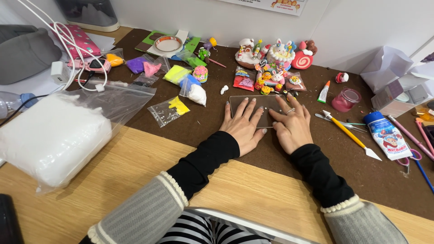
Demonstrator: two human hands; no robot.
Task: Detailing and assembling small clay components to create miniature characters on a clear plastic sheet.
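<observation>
Hands: left hand (pixel 243 125) and right hand (pixel 293 126) are pressed open, flat on a clear sheet (pixel 259 102).
Surface: brown mat (pixel 253 153) laid on a wooden desk (pixel 135 176), mid-frame.
Room: white wall (pixel 352 27) seen along the top.

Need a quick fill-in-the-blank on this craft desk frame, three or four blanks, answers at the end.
1. Both hands, left hand and right hand, press flat on a clear ____ sheet.
2. The big bag of white clay lies to the person's ____.
3. The sculpting tool beside the right hand has a ____ handle.
4. The mat under the hands is ____.

Missing words: plastic; left; yellow; brown
</observation>
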